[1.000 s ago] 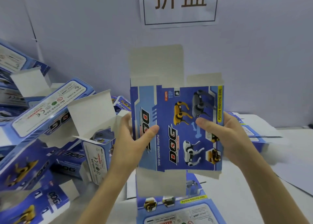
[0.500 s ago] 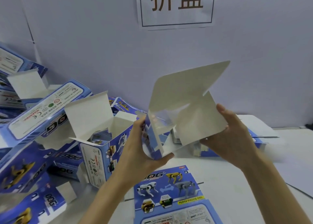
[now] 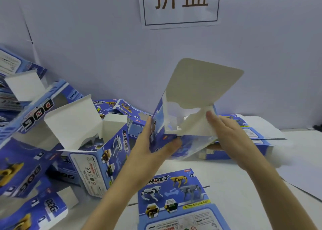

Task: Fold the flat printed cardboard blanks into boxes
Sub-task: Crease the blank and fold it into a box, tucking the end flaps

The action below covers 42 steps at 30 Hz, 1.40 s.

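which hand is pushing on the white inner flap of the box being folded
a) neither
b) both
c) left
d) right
d: the right hand lays its straight fingers on the white flap, while the left hand grips the blue printed side of the box.

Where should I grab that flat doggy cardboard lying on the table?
Probably pinch the flat blank by its right edge, coming from the right. It lies flat on the table, so only an edge gives purchase, and that side looks uncrowded.
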Motion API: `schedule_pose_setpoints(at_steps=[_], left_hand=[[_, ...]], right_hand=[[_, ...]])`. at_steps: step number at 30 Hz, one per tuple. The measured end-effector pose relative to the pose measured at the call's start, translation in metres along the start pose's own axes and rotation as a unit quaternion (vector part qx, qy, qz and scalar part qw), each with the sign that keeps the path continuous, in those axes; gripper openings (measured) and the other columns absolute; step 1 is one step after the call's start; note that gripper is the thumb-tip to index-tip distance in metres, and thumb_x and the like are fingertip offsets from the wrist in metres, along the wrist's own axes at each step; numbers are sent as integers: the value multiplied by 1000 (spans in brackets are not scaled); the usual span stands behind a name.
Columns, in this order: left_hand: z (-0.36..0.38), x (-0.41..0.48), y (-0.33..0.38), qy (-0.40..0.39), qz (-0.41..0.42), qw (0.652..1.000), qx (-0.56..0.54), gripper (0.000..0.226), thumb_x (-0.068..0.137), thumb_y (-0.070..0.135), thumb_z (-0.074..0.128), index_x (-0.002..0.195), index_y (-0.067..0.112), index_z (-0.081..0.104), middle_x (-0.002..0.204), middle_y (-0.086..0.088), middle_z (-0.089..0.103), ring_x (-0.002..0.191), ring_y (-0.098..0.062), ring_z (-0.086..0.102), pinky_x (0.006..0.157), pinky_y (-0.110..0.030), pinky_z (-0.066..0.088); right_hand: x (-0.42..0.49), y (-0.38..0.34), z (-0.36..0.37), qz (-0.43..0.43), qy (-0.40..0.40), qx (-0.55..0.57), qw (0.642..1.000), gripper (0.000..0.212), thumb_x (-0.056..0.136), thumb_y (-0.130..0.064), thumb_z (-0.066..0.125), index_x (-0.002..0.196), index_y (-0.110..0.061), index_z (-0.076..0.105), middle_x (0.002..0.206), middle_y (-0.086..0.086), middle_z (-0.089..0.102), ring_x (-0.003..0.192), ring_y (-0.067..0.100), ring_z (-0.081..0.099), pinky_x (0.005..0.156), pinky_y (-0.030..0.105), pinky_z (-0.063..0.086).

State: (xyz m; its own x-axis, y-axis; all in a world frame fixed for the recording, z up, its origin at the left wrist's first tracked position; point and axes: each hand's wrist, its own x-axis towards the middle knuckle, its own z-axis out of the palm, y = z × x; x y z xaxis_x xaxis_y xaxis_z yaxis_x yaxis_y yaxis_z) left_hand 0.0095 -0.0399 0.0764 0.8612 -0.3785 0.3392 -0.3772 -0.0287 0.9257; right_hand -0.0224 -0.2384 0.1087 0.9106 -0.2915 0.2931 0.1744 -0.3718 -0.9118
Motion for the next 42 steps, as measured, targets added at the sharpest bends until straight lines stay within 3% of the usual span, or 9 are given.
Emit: schedule_pose_setpoints(at_steps=[9,13,16,22,26,30,34,38,42], left_hand=[[-4,20,22,69,-82,978,-180,60,90,50,56,139,18,44,138,-1,54,128,-15,50,109,-35,39],[-19,7,14,10,-50,982,-183,65,61,68,70,102,21,52,86,0,56,80,-17,53,94,-38,45],[-18,3,8,43,-36,996,-73,23,74,60,67,92,58,54,71,31,64,68,13,61,79,-24,42],[-4,1,5,195,26,969,147,31,101,13,33,72,22,41,57,8,49,47,5,48,44,-15,35],[-13,5,3,139,44,987,65,16,97,32,51,93,18,59,77,8,63,70,-1,55,69,-24,46],[-19,5,-3,97,80,989,-81,100,62,66,73,146,46,23,140,21,43,124,9,47,90,-15,48],[-3,0,-9,46,176,969,166,134,50,65,80,141,56,-18,155,32,-8,145,5,-1,118,-31,25],[2,0,-12,78,206,936,274,139,50,69,75,143,45,-26,154,21,-6,147,-7,-2,118,-47,23],[-4,0,-10,77,235,930,274,132,54,64,74,148,42,-17,149,9,14,138,2,18,107,-16,30]], right_hand=[[-13,-10,16,-131,76,-145,978,43,101,-26,40,61,-11,42,53,0,46,54,7,45,51,17,34],[-18,-10,24,-155,55,-154,974,45,102,-21,40,57,-21,37,46,-20,52,52,-5,47,50,12,34],[-18,-9,32,-165,62,-141,974,43,101,-17,41,59,-24,38,47,-28,51,52,-6,50,49,10,35],[-17,-6,37,-188,101,-220,952,39,99,-12,40,65,-30,32,52,-13,41,52,12,43,52,14,36],[-18,-7,27,-113,27,-107,987,27,92,-33,53,115,-47,56,73,-30,58,72,-8,61,61,10,50],[-11,-6,17,47,35,47,997,10,89,-25,59,91,-18,65,92,9,70,70,27,72,66,45,61],[-14,-14,15,137,-51,156,977,13,89,-22,60,85,-11,63,92,17,68,65,34,71,57,39,60],[-13,-9,8,21,-28,-52,998,31,85,-49,59,86,-19,68,86,6,73,76,25,70,77,45,59],[-11,-13,-6,-150,141,137,969,13,78,-41,65,78,-31,73,74,-13,70,70,4,63,63,14,51]])
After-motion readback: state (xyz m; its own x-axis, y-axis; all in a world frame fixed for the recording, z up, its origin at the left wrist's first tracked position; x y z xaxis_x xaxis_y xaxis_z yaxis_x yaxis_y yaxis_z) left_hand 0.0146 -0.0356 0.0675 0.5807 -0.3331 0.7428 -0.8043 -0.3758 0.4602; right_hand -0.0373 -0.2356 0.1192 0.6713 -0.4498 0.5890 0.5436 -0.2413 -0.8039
